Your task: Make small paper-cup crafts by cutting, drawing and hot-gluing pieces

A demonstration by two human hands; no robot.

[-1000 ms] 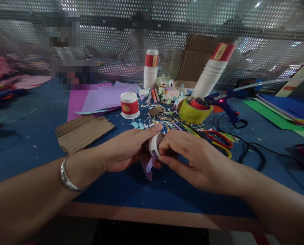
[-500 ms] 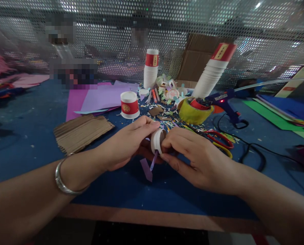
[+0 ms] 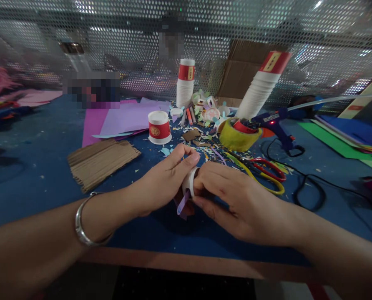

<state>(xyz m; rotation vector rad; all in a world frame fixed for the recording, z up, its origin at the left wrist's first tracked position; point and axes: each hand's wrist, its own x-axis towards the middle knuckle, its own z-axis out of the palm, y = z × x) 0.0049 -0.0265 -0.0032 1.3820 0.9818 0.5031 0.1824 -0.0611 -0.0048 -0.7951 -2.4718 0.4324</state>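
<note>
Between my two hands, above the blue table, is a small white paper ring (image 3: 188,182), seemingly cut from a paper cup, with a purple paper strip (image 3: 183,203) hanging from its lower side. My left hand (image 3: 164,179), a silver bangle on its wrist, closes around the ring's left side. My right hand (image 3: 232,200) pinches the ring's right rim, some fingers reaching inside it. Parts of the ring and several fingertips are hidden. Just beyond my hands stands an upside-down red and white paper cup (image 3: 159,128).
Corrugated cardboard (image 3: 103,162) and purple paper (image 3: 123,118) lie left. Scissors (image 3: 269,173), a yellow tape roll (image 3: 240,135) and a glue gun (image 3: 276,127) with a trailing cord lie right. Behind stand cup stacks (image 3: 185,85) (image 3: 261,91) amid paper scraps; a perforated metal screen (image 3: 126,50) rises at the back.
Both hands have shifted slightly, and my left hand now covers more of the white ring. The ring has turned, and the purple strip has swung closer beneath it.
</note>
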